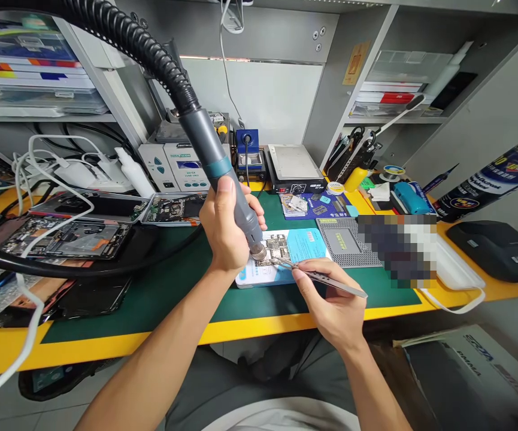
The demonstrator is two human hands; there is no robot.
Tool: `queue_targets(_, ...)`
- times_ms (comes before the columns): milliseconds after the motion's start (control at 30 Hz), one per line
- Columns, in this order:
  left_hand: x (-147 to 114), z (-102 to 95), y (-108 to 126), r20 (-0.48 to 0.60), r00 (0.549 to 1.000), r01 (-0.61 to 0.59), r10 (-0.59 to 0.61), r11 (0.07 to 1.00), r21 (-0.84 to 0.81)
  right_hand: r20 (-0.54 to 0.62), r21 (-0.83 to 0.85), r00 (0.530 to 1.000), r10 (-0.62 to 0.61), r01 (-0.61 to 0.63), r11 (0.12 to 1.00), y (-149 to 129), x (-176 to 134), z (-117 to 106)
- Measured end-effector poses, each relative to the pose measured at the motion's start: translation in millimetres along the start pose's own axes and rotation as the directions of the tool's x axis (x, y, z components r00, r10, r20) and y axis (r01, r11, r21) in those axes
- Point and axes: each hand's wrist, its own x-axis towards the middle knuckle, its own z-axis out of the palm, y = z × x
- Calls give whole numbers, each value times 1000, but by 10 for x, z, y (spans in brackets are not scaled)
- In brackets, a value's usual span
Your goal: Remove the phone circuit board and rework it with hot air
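Electronics repair workshop: workbench (250, 328) with green mat (173, 308), hot-air handpiece (205, 140), bare circuit board (279, 246), opened handheld devices (79, 237), soldering-iron stand (247, 139), shelved boxes (38, 45).

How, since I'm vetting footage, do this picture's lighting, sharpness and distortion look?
Head view: white back panel bright, grey shelf dimmer; head view: hot-air handpiece and tweezers show no obvious motion blur; head view: the spray can seems wide-angle stretched, and a pixelated patch hides something.

Bright and sharp over the desk (173, 302). Whitest on the back panel (281, 90) at 12 o'clock. Darker below, at 6. Stretched near the edges, like the big can (496, 173) at 3. Blurred into blocky squares (397, 251) closer in, also at 3.
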Motion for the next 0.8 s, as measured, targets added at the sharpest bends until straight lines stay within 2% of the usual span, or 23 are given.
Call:
queue_targets(500, 60, -44, 6, -39, 999, 2, -1, 1000, 24, -9, -10, 1000, 2, -2, 1000, 8, -5, 3)
queue_targets(800, 54, -42, -3, -22, 1000, 3, -3, 1000, 26, -12, 10, 997, -75, 75, 997, -18, -23, 66)
